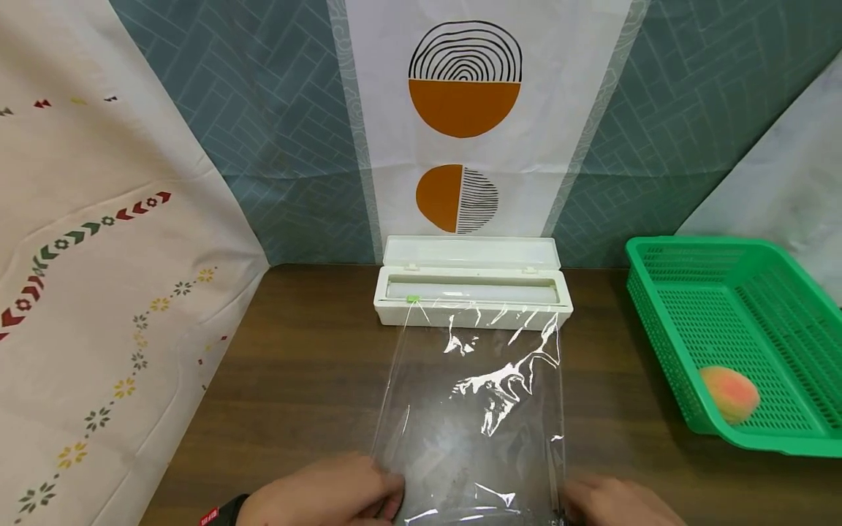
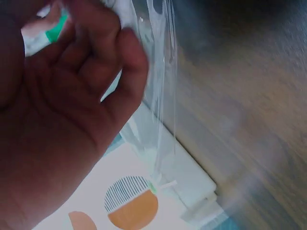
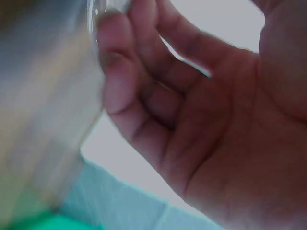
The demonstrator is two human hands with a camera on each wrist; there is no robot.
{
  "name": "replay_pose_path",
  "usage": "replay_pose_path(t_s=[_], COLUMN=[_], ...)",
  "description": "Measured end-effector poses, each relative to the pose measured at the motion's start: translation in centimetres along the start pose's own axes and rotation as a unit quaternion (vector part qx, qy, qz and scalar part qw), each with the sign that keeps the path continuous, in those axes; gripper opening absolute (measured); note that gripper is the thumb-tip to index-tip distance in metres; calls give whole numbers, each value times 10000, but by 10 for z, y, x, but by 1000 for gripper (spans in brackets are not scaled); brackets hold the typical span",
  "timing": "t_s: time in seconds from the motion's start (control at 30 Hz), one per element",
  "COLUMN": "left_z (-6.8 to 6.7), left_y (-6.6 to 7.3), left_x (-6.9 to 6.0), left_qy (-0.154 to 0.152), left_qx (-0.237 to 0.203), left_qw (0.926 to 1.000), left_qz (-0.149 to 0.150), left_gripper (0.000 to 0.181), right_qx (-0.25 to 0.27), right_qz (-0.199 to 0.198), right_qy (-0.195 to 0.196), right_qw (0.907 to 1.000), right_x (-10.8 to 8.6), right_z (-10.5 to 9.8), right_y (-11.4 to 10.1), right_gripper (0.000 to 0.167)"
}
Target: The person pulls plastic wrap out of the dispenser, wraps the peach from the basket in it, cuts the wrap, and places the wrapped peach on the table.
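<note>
Blue-grey wall hangings (image 1: 263, 109) with a brick-like line pattern rose beyond a dark wooden table (image 1: 296, 358). Far to the left of the grip, a cream cloth (image 1: 112, 380) sloped down beside the table, printed with red, green and yellow motifs. Just behind the left grip, a dark wristband (image 1: 232, 511) carried a red tag (image 1: 209, 517); its pale characters were too small to read.

Next came the left hand (image 1: 329, 491), curled in a pinch on the near left edge of a sheet of clear film (image 1: 470, 446). That film lay stretched between the two hands and ran straight ahead of them, glossy and creased, to the front edge of a white dispenser box (image 1: 391, 314). Its lid (image 1: 470, 252) stood raised on the side away from the hands; a pale roll (image 1: 470, 291) lay inside, and a small green tab (image 1: 413, 299) sat at the front, left of centre. Above the box, ahead of both grips, a white panel (image 1: 381, 88) showed two round designs in orange and black lines.

On the film's other side, the right hand (image 1: 618, 500), blurred in the head view, pinched the near right edge. Farther right of that grip stood a green plastic basket (image 1: 666, 336), with a yellow-pink peach (image 1: 730, 394) inside, near its left wall. Behind the basket hung a pale cloth (image 1: 789, 175).
</note>
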State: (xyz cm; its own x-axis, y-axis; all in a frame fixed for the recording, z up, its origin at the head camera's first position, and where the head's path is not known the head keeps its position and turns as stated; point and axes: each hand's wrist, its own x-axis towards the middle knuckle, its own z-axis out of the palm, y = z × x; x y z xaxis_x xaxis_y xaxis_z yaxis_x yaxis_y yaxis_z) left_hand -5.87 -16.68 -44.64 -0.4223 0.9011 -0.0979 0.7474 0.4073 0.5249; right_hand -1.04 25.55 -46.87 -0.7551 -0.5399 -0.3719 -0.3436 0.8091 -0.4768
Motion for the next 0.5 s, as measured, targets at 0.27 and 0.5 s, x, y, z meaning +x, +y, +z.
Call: replay_pose_path(t_s=[0.27, 0.5], left_z=[-4, -3], left_y=[-13, -18], left_x=[7, 9], left_qy=[1055, 1317], left_qx=[587, 762], left_qw=[9927, 9883], left_qz=[-11, 104], left_gripper=[16, 20], right_qx=[-581, -967], right_qz=[338, 1409], right_qy=[3935, 4485], right_qw=[9169, 8773], right_x=[-41, -72], right_z=[-75, -117], right_y=[1, 65], right_gripper=[36, 41])
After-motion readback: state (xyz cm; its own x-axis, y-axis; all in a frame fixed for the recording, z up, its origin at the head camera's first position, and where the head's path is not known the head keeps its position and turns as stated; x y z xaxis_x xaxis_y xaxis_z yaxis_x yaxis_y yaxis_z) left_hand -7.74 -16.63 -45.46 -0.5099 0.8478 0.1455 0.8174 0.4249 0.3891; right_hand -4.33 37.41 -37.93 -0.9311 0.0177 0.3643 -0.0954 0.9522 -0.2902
